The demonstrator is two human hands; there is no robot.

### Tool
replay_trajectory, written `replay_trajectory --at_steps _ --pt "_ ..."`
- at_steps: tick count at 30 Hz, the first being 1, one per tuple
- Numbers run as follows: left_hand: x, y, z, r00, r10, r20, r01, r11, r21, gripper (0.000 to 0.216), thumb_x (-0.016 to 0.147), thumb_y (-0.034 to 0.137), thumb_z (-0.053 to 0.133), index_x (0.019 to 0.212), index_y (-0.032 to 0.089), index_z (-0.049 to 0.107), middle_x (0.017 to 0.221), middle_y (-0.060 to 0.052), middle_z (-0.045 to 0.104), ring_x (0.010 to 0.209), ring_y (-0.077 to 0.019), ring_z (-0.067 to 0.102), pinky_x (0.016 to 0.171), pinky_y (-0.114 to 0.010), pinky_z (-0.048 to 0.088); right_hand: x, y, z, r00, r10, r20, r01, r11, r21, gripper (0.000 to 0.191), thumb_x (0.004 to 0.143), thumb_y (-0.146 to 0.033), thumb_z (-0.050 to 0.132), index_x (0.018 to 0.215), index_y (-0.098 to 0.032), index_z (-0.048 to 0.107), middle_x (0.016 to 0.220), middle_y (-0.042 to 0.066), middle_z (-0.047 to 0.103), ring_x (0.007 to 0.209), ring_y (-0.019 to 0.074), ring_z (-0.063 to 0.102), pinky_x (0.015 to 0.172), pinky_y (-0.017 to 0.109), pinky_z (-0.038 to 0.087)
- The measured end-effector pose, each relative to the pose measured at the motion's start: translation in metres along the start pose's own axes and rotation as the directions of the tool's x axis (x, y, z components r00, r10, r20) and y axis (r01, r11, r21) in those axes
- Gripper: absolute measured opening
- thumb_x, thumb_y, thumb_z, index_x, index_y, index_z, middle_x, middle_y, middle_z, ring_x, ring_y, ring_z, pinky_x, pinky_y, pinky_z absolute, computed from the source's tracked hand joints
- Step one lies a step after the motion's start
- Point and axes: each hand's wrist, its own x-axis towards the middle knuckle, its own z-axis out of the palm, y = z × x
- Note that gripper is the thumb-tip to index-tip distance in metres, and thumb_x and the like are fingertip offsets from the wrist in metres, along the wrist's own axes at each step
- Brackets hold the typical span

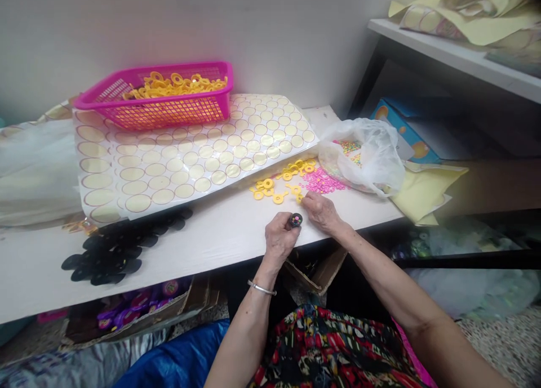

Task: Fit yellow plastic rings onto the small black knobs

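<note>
My left hand [280, 236] is wrapped round a small black round piece [296, 219], held upright near the table's front edge, with small coloured bits showing in its top. Just to the right, the fingertips of my right hand [320, 210] pinch a yellow ring-shaped piece [300, 199] at the table top. Several more yellow ring pieces [267, 183] with short tabs lie loose beyond my hands. Behind my right hand spreads a patch of tiny pink pieces [322, 181]. A clear plastic bag [380, 157] with small multicoloured beads stands beside them.
A pink basket [169, 116] of yellow pieces stands on sheets of round stickers [203, 168] at the back left. Black pieces [112, 253] are heaped at the left front. A shelf [456, 54] overhangs the right side, above a blue box [403, 129]. Cartons stand below the table.
</note>
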Motion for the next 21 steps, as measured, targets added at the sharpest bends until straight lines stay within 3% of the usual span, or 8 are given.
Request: replay_trajectory --at_steps 8,13,16,18,19,21 --pt "0.000 -0.003 -0.001 0.999 0.046 -0.025 -0.046 0.999 -0.010 0.019 0.063 0.013 0.058 0.081 0.019 0.062 0.066 0.003 0.052 0.056 -0.0085 0.046 0.057 -0.021 0.041 0.002 0.001 0.000 0.997 0.039 -0.066 -0.030 0.990 0.135 0.009 0.084 -0.021 0.048 0.083 -0.019 0.057 0.087 0.003 0.054 0.079 0.0149 0.049 0.065 0.024 0.034" --pt "0.000 -0.004 -0.002 0.998 0.047 -0.030 -0.050 0.996 -0.080 0.021 0.063 0.013 0.060 0.082 0.019 0.063 0.067 0.003 0.052 0.056 -0.0084 0.045 0.058 -0.022 0.041 0.011 -0.003 0.006 0.995 0.066 -0.070 -0.060 0.995 0.086 0.019 0.084 -0.017 0.043 0.070 -0.017 0.056 0.082 0.005 0.053 0.075 0.0157 0.047 0.061 0.026 0.032" --pt "0.001 -0.003 -0.008 0.999 -0.013 -0.038 0.004 0.971 -0.241 0.028 0.060 0.014 0.065 0.088 0.017 0.063 0.073 0.001 0.053 0.058 -0.0078 0.045 0.057 -0.021 0.041 0.014 -0.003 0.003 0.980 0.118 -0.158 -0.072 0.959 0.273 0.018 0.082 -0.014 0.043 0.068 -0.017 0.055 0.080 0.006 0.052 0.074 0.0156 0.046 0.062 0.027 0.033" --pt "-0.001 0.001 -0.015 0.992 -0.098 -0.076 0.058 0.911 -0.409 0.033 0.061 0.018 0.069 0.093 0.017 0.063 0.083 -0.001 0.055 0.061 -0.0071 0.047 0.058 -0.021 0.041 0.011 -0.004 -0.007 0.946 0.229 -0.230 -0.075 0.845 0.530 0.015 0.080 -0.017 0.047 0.066 -0.017 0.053 0.075 0.003 0.050 0.073 0.0147 0.045 0.064 0.026 0.034" --pt "-0.002 0.004 -0.019 0.985 -0.145 -0.092 0.082 0.867 -0.492 0.033 0.062 0.020 0.070 0.094 0.017 0.063 0.088 -0.003 0.056 0.063 -0.0068 0.048 0.060 -0.021 0.042 0.007 -0.005 -0.014 0.928 0.299 -0.222 -0.076 0.736 0.673 0.014 0.078 -0.019 0.050 0.064 -0.017 0.052 0.070 0.002 0.049 0.069 0.0138 0.045 0.064 0.026 0.035" --pt "-0.006 0.014 -0.027 0.968 -0.235 -0.090 0.126 0.763 -0.634 0.033 0.064 0.023 0.071 0.096 0.017 0.063 0.094 -0.004 0.058 0.066 -0.0065 0.049 0.062 -0.020 0.042 -0.005 -0.012 -0.030 0.919 0.386 -0.076 -0.100 0.417 0.903 0.015 0.076 -0.026 0.055 0.063 -0.017 0.052 0.061 -0.002 0.046 0.060 0.0110 0.041 0.058 0.024 0.034"
